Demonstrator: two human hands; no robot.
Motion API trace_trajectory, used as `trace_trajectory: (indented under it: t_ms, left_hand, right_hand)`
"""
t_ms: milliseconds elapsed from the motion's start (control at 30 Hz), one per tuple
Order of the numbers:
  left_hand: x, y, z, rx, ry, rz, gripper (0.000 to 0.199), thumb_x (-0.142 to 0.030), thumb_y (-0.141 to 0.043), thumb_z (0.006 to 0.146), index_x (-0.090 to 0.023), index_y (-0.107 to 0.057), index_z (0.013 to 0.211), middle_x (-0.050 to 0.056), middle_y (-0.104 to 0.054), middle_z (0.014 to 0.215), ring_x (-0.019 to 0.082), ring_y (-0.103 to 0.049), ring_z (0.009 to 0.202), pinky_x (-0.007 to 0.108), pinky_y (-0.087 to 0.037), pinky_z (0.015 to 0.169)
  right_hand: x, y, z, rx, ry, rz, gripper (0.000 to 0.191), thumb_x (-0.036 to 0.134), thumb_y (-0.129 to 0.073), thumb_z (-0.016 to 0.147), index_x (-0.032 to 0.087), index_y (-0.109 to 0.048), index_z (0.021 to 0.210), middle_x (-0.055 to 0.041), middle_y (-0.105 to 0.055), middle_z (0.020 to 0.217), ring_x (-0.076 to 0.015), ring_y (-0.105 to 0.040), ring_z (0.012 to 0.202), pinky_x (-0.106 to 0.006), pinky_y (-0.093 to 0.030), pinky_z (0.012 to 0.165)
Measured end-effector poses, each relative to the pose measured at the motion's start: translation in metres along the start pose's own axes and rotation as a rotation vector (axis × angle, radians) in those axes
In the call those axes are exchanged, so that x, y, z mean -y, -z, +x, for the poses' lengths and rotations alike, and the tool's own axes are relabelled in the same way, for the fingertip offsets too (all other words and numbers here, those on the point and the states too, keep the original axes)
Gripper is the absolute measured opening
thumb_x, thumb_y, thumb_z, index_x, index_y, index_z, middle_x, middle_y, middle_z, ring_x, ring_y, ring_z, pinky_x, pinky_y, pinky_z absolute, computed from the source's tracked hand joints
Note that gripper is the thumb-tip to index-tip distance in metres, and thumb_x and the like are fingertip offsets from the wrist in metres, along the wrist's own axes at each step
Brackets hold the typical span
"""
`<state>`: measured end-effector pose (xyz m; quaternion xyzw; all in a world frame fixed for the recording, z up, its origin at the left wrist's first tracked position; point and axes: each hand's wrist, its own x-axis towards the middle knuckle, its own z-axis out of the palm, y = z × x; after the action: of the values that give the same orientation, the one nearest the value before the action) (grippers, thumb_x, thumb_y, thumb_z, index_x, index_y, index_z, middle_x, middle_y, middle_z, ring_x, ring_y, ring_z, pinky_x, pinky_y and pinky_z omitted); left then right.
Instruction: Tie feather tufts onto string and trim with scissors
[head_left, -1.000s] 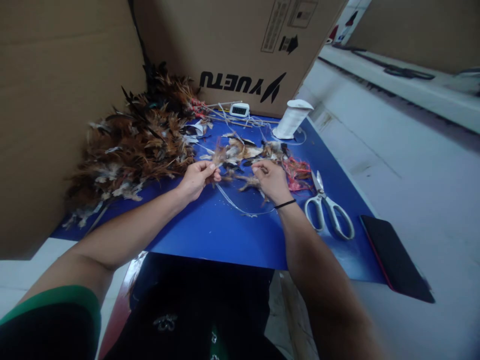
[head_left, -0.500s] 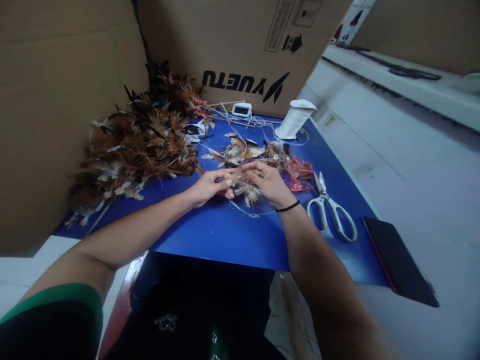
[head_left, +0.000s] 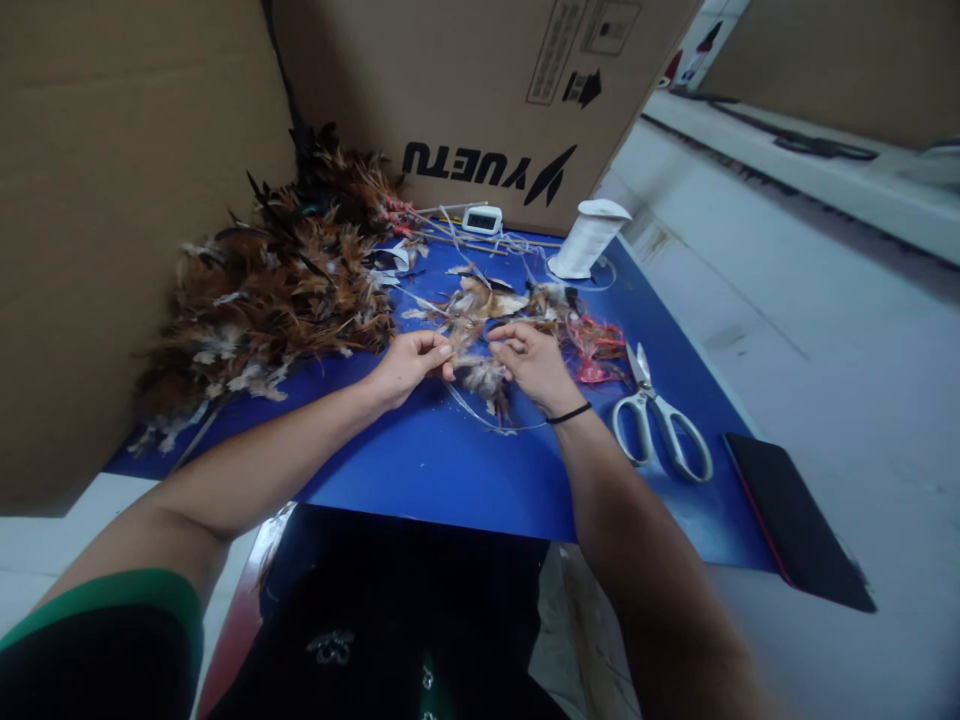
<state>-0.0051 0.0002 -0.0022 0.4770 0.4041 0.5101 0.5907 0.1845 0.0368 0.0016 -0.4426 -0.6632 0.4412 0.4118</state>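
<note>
My left hand point(head_left: 411, 368) is closed, thumb against fingers, pinching the end of a small brown and grey feather point(head_left: 480, 376) just above the blue tabletop. My right hand point(head_left: 531, 366), with a black band point(head_left: 568, 413) at the wrist, is bent at the feather's other side, thumb and fingers close together; what they grip, if anything, is too small to make out. A thin white string point(head_left: 491, 420) curves over the table below both hands. Loose brown and white feathers point(head_left: 480, 300) lie just beyond the fingers.
A big heap of brown feathers point(head_left: 300, 290) lies at the left. Scissors point(head_left: 660, 415), a phone point(head_left: 799, 520) and pink-red strands point(head_left: 596, 350) are on the right. A white spool point(head_left: 589, 240) and small digital timer point(head_left: 481, 219) stand before a cardboard box point(head_left: 465, 90).
My left hand has drawn slightly left and the gap between my hands has widened. More of the grey feather shows between them.
</note>
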Motion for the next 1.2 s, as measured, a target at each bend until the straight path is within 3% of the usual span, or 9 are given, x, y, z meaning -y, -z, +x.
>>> trace_trajectory:
  t_ms: [167,233,333,500,600,667,833,967,1200]
  left_hand:
    - [-0.004,0.001,0.001,-0.023,0.036,-0.1,0.024,-0.028,-0.074,0.072,-0.012,-0.058,0.067,-0.002,-0.06,0.055,0.007,-0.056,0.051,0.021,-0.049,0.061]
    - [-0.005,0.002,0.002,-0.036,0.057,-0.135,0.021,-0.025,-0.073,0.074,-0.012,-0.058,0.067,-0.002,-0.06,0.055,0.007,-0.056,0.051,0.022,-0.05,0.061]
    - [-0.007,0.003,0.003,-0.059,0.086,-0.14,0.019,-0.022,-0.071,0.075,-0.012,-0.058,0.067,-0.002,-0.059,0.055,0.007,-0.056,0.051,0.022,-0.051,0.062]
    - [-0.005,0.004,0.003,-0.038,0.084,-0.137,0.019,-0.023,-0.072,0.075,-0.011,-0.058,0.069,-0.002,-0.059,0.056,0.006,-0.056,0.052,0.024,-0.052,0.066]
    - [-0.002,0.004,0.002,-0.005,0.08,-0.148,0.018,-0.022,-0.071,0.076,-0.011,-0.059,0.069,-0.001,-0.06,0.058,0.006,-0.057,0.053,0.026,-0.053,0.068]
    - [-0.002,0.004,0.002,0.005,0.085,-0.161,0.016,-0.021,-0.07,0.077,-0.01,-0.06,0.07,0.0,-0.061,0.06,0.007,-0.059,0.055,0.026,-0.054,0.069]
    - [-0.003,0.003,0.001,-0.011,0.101,-0.21,0.011,-0.019,-0.068,0.079,-0.011,-0.061,0.077,0.004,-0.068,0.072,0.01,-0.065,0.062,0.025,-0.056,0.068]
    - [-0.001,0.0,-0.003,0.069,0.147,-0.227,0.011,-0.019,-0.068,0.079,-0.011,-0.061,0.078,0.006,-0.069,0.068,0.013,-0.068,0.062,0.025,-0.057,0.066]
    - [0.004,-0.007,-0.007,0.116,0.2,-0.145,0.02,-0.024,-0.074,0.074,-0.011,-0.059,0.073,0.005,-0.068,0.066,0.013,-0.068,0.064,0.025,-0.055,0.068]
  right_hand:
    - [-0.009,0.009,0.003,-0.085,0.061,-0.188,0.015,0.03,-0.056,0.079,0.019,-0.061,0.089,0.0016,-0.058,0.059,-0.0114,-0.048,0.049,-0.027,-0.04,0.052]
    - [-0.009,0.015,0.004,-0.183,0.172,-0.394,0.014,0.025,-0.056,0.079,0.019,-0.065,0.088,-0.0045,-0.064,0.073,-0.0178,-0.057,0.066,-0.035,-0.046,0.067]
    - [-0.003,0.021,0.002,-0.267,0.358,-0.576,0.013,0.021,-0.058,0.079,0.019,-0.068,0.087,-0.0108,-0.066,0.094,-0.0251,-0.058,0.094,-0.043,-0.042,0.088]
    - [0.011,0.007,-0.006,0.018,0.446,-0.467,0.017,0.031,-0.056,0.085,0.023,-0.07,0.092,-0.005,-0.067,0.089,-0.0198,-0.059,0.088,-0.036,-0.044,0.084]
    - [0.012,-0.003,-0.01,0.115,0.421,-0.534,0.012,0.028,-0.059,0.083,0.023,-0.07,0.084,-0.0034,-0.064,0.079,-0.0184,-0.057,0.079,-0.033,-0.042,0.078]
    - [0.01,-0.006,-0.01,0.099,0.378,-0.531,0.013,0.025,-0.057,0.082,0.022,-0.069,0.077,-0.0028,-0.062,0.074,-0.0168,-0.055,0.073,-0.032,-0.041,0.073]
    - [0.006,-0.002,-0.007,-0.037,0.163,-0.195,0.014,0.031,-0.062,0.075,0.018,-0.067,0.074,-0.0005,-0.061,0.066,-0.0128,-0.05,0.06,-0.029,-0.039,0.061]
    - [0.007,-0.007,-0.006,-0.056,-0.018,0.069,0.019,0.035,-0.066,0.067,0.018,-0.065,0.075,0.0018,-0.059,0.062,-0.0107,-0.049,0.055,-0.026,-0.04,0.055]
    - [0.008,-0.02,-0.009,-0.029,-0.075,0.171,0.015,0.027,-0.068,0.062,0.017,-0.058,0.068,0.0037,-0.058,0.056,-0.0076,-0.046,0.046,-0.022,-0.037,0.046]
